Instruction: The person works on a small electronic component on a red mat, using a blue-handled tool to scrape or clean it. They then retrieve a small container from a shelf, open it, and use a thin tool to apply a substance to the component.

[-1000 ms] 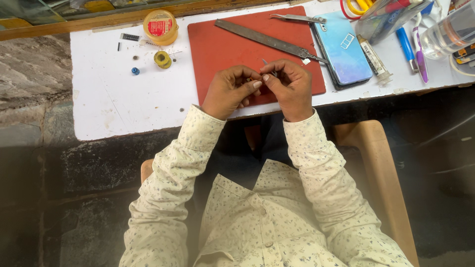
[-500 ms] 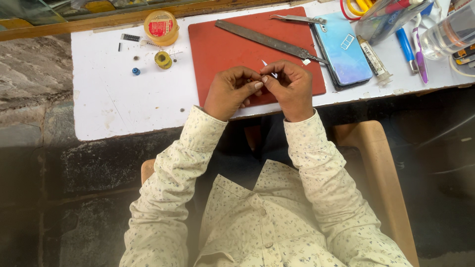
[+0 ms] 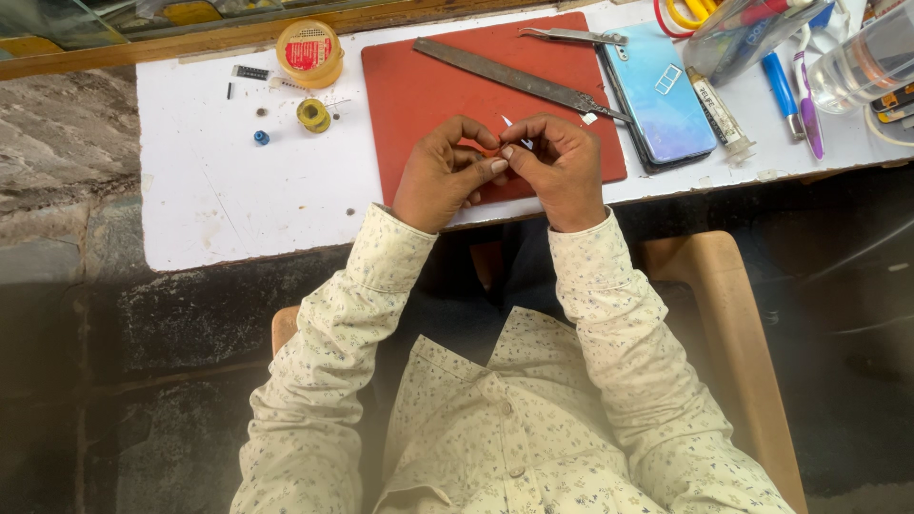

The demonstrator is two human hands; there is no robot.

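My left hand and my right hand meet fingertip to fingertip over the near edge of a red mat on a white table. Between the pinched fingers sits a tiny pale piece, mostly hidden; what it is I cannot tell. Both hands pinch it together. A long metal file lies diagonally across the mat just beyond the hands. A light blue phone lies face down to the right of the mat, with a small card tray on it.
A yellow tin with a red label, a small yellow spool and tiny parts lie at the back left. Tweezers, a glue tube, pens, scissors and a clear jar crowd the right. I sit on a wooden chair.
Both hands stay pinched together at the mat's near edge; the fingers have shifted only slightly around the small piece.
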